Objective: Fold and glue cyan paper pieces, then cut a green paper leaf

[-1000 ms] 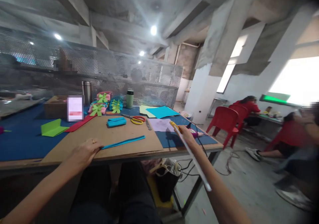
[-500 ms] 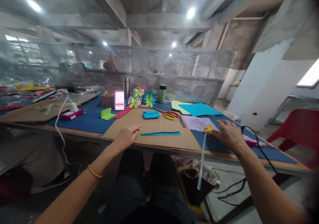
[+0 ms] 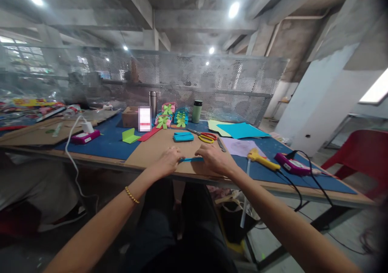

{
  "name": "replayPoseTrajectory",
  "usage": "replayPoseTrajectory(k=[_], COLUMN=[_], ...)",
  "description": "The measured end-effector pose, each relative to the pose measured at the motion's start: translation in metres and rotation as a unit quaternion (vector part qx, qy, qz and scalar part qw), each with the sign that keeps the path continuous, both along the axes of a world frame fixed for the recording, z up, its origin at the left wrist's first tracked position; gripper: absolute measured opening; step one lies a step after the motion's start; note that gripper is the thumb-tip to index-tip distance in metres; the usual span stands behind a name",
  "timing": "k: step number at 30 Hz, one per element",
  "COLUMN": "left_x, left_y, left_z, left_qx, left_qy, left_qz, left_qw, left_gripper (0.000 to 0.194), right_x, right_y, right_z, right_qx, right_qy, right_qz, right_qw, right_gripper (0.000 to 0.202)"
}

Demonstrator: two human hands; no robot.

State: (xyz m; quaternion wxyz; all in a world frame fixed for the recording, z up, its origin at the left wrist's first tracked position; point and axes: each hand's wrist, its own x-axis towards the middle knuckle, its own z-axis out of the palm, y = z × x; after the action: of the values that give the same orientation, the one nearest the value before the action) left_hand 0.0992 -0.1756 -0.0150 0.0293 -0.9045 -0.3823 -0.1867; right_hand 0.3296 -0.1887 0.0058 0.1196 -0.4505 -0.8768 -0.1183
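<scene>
A blue-covered table (image 3: 106,151) stretched across a concrete workroom, a brown cardboard sheet (image 3: 154,143) lying before the seated worker. Taking the narrow blue strip as the clock's centre, the person's bare forearms came in from seven and four o'clock, slanting inward over the table's near edge, palms down. The left hand (image 3: 166,161) lay low at nine o'clock, its back up, fingers drawn together and tips at the strip's left end. The right hand (image 3: 214,159) arched at three o'clock, its fingers bent downward over the opposite end. Whether either hand pinched the paper or merely pressed it, one could not tell.

A bright blue sheet (image 3: 244,131) lay at two o'clock. Beyond the right hand, at three o'clock, rested a yellow glue gun (image 3: 265,161), a clear stick hanging from it past the table edge. Scissors (image 3: 207,138) with red and yellow handles lay at one o'clock, a folded blue paper (image 3: 183,136) at eleven. The blue strip (image 3: 193,159) itself ran between the two hands, above the cardboard's near edge. A gold bracelet (image 3: 131,195) circled the left wrist.
</scene>
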Motion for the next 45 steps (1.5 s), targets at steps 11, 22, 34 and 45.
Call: replayPoseTrajectory(k=[11,22,34,45], left_x=[0.002,0.017,0.037,0.039], left_y=[-0.002,0.004,-0.003,0.003], left_z=[-0.002,-0.002,0.001,-0.008], left_qx=[0.013,0.029,-0.008,0.001], left_qy=[0.035,0.053,0.028,0.006], left_qz=[0.006,-0.009,-0.037,-0.034], left_qw=[0.999,0.998,0.999,0.999], left_gripper=[0.032,0.027,0.028,0.027], right_x=[0.002,0.003,0.022,0.031], right_y=[-0.005,-0.008,0.006,0.013], right_z=[-0.008,-0.011,0.004,0.019], right_qx=[-0.027,-0.057,-0.123,-0.218], right_qy=[-0.026,-0.005,0.159,0.261], right_qz=[-0.011,-0.005,-0.04,-0.036], right_qw=[0.999,0.998,0.979,0.94], right_gripper=[0.031,0.026,0.033,0.031])
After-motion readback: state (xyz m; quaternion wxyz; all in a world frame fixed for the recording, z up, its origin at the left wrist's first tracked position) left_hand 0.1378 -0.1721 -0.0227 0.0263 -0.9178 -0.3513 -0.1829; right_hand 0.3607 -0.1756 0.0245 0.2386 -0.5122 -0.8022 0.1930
